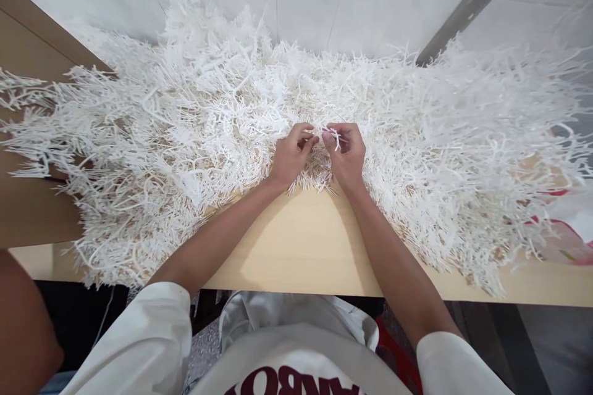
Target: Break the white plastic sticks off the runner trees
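A wide heap of thin white branching plastic sprigs [222, 105] covers most of the wooden table in front of me. Over the heap's near middle edge, my left hand [295, 153] has thumb and fingers pinched together, with a thin white bit at its fingertips. Close beside it, my right hand [346, 151] pinches a small white sprig [336, 137] between thumb and forefinger. The fingertips of both hands almost meet. What exactly lies between the left fingertips is too small to make out.
The bare pale wood tabletop [306, 241] shows between my forearms. Cardboard boxes [34, 210] stand at the left. A clear bag with red print [567, 228] lies at the right. Behind the heap are a tiled wall [306, 9] and a slanted metal post [477, 3]. Somebody's limb [23, 327] shows lower left.
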Action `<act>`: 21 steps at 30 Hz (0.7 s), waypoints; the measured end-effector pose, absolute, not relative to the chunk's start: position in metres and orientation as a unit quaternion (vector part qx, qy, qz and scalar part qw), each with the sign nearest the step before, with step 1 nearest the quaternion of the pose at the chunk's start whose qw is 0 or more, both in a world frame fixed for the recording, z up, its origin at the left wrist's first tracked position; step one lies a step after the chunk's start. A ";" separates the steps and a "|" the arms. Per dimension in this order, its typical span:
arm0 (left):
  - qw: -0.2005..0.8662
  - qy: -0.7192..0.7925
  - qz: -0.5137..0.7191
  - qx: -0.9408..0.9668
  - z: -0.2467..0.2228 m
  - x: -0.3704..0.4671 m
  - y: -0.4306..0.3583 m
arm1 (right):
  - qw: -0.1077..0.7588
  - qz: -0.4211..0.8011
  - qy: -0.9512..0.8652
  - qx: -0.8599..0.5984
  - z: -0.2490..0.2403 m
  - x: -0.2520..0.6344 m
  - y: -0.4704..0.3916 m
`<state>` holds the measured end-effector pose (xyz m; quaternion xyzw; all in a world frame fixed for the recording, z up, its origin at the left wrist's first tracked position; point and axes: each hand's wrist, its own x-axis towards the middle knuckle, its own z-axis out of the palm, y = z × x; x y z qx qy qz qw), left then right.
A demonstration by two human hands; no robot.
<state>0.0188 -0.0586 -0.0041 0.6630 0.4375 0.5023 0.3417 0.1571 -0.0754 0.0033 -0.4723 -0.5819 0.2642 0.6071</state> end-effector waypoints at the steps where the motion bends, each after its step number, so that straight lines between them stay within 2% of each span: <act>1: 0.340 0.438 0.501 0.664 -0.003 0.019 -0.059 | 0.611 0.274 -0.575 -0.471 0.003 0.157 -0.075; 9: 0.301 0.428 0.485 0.701 0.003 0.019 -0.059 | 0.581 0.335 -0.572 -0.472 0.005 0.154 -0.072; 15: 0.279 0.426 0.465 0.724 0.004 0.017 -0.060 | 0.490 0.287 -0.615 -0.547 0.011 0.155 -0.073; 21: 0.280 0.431 0.445 0.733 0.005 0.021 -0.063 | 0.497 0.192 -0.639 -0.554 0.007 0.158 -0.072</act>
